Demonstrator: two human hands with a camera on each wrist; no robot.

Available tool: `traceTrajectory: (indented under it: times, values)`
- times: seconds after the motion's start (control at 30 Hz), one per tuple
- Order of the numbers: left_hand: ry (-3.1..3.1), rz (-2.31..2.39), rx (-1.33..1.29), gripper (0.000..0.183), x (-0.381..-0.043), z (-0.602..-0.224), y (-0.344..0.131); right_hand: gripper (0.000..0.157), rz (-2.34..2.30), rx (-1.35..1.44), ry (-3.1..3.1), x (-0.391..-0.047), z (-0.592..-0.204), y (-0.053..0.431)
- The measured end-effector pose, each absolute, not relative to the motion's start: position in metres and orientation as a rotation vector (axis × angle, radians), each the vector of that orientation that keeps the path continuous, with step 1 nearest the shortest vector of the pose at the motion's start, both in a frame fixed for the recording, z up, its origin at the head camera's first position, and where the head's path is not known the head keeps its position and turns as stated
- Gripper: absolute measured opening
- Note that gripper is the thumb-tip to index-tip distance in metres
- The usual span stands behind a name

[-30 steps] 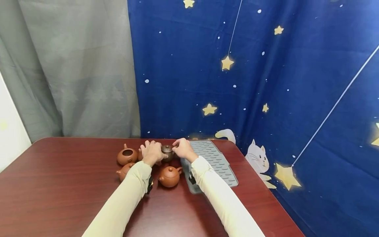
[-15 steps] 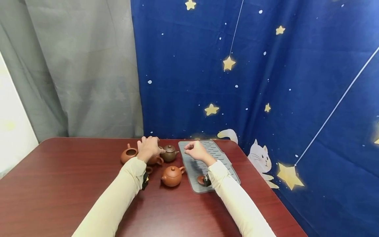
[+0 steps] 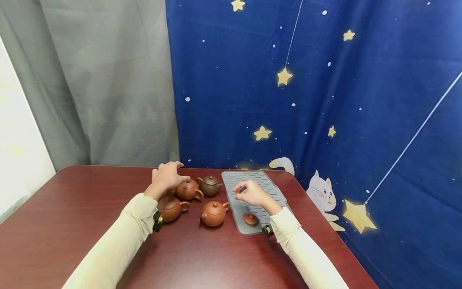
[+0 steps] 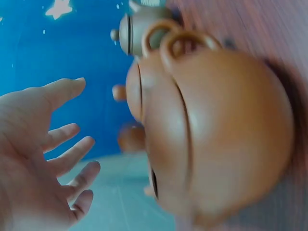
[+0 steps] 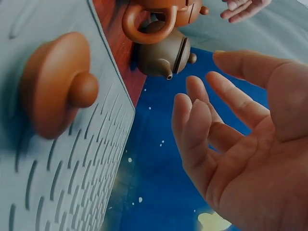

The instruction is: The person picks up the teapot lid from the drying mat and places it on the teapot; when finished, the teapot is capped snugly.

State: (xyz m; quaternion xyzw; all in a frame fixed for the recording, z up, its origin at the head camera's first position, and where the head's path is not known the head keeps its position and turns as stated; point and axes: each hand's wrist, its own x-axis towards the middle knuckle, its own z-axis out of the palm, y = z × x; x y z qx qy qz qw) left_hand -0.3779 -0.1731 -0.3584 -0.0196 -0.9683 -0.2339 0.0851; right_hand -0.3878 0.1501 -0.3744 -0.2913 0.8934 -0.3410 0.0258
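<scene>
My left hand (image 3: pixel 167 177) hovers over the cluster of reddish-brown clay teapots, fingers spread and holding nothing. In the left wrist view, a large clay teapot (image 4: pixel 231 130) stands close beside the palm. Past the thumb are a lidded clay teapot (image 3: pixel 187 190) and a dark brown teapot (image 3: pixel 211 187) with its lid on. A nearer lidded teapot (image 3: pixel 213 214) stands apart, left of the grey mat (image 3: pixel 235 206). My right hand (image 3: pixel 252 193) is above that mat, fingers loosely bent and gripping nothing. On the mat lies a loose clay lid (image 3: pixel 250 219), knob up.
Another clay teapot (image 3: pixel 170 208) sits below the left wrist, its handle pointing right. Part of the cluster is hidden by the left hand and sleeve. Behind the table's far edge hang a grey curtain (image 3: pixel 126 100) and a blue starry curtain (image 3: pixel 231 92).
Both hands have come away from the dark brown teapot. The left hand moved left over the clay teapots, and the right hand moved right over the mat, uncovering the loose lid.
</scene>
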Motion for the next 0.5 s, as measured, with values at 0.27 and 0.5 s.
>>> traceTrajectory:
  times: [0.27, 0.5]
  values:
    - [-2.838, -0.778, -0.036, 0.063, -0.365, -0.371, -0.213, 0.025, -0.988, -0.957, 2.655, -0.372, -0.377, 0.172]
    - [-2.838, -0.867, 0.008, 0.058, -0.355, -0.389, -0.234, 0.024, -0.928, -0.962, 2.643, -0.36, -0.382, 0.186]
